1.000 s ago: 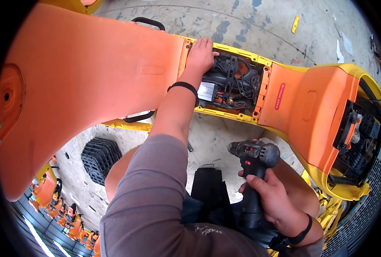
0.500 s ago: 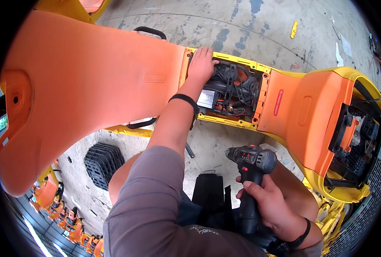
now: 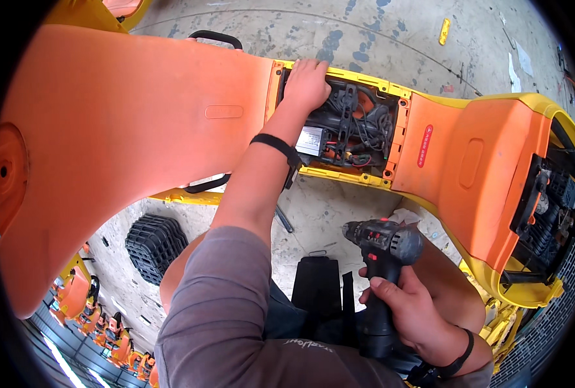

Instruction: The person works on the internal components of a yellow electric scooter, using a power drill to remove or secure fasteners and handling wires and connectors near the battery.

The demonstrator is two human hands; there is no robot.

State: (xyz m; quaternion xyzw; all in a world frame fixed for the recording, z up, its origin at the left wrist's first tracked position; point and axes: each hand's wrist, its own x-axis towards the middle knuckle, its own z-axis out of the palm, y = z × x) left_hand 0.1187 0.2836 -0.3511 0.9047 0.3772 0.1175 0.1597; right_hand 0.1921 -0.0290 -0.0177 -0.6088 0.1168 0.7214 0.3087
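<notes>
My left hand [image 3: 307,85] reaches across an orange-and-yellow vehicle body, its fingers curled together over the far rim of an open compartment [image 3: 364,116] full of black cables, a bracket and a silver box [image 3: 310,140]. What the fingertips touch is hidden. My right hand [image 3: 401,304] grips a black cordless drill [image 3: 388,246] upright below the near rim, its chuck pointing left and away from the compartment. A large smooth orange panel [image 3: 126,110] lies left of my left hand. To the right, an orange cover [image 3: 472,174] adjoins an opening with dark parts [image 3: 549,200].
A stack of black grid trays [image 3: 155,246] sits on the stained floor [image 3: 313,207] at lower left, near a dark rod [image 3: 284,220]. A loose yellow piece [image 3: 444,31] lies beyond the vehicle. More orange vehicle parts [image 3: 71,294] line the lower left; black handles [image 3: 213,37] edge the panel.
The view has shifted slightly back and forth. My left hand stays at the rim; my right hand with the drill sits a touch lower in the picture than a second ago.
</notes>
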